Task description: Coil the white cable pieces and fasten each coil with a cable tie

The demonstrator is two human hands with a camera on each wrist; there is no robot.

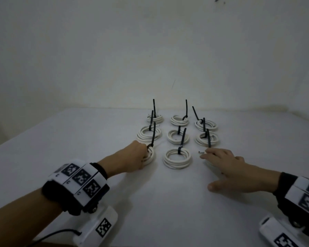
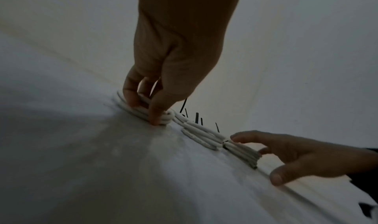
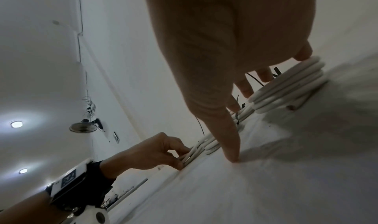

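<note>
Several white cable coils, each bound with a black cable tie, lie in rows on the white table [image 1: 78, 148]. My left hand [image 1: 139, 155] grips the near-left coil [image 1: 150, 155]; in the left wrist view its thumb and fingers [image 2: 155, 114] pinch this coil [image 2: 141, 110] against the table. The coil's tie [image 1: 153, 136] stands upright. My right hand [image 1: 219, 161] lies with straight fingers on the near-right coil [image 3: 290, 85], thumb tip down on the table. Most of that coil is hidden under the hand in the head view. The near-middle coil [image 1: 177, 158] lies between my hands.
Two more rows of tied coils [image 1: 177, 137] lie behind the near row, tie tails pointing up. A pale wall [image 1: 150, 50] rises at the table's far edge. Bare tabletop stretches to the left and in front of the coils.
</note>
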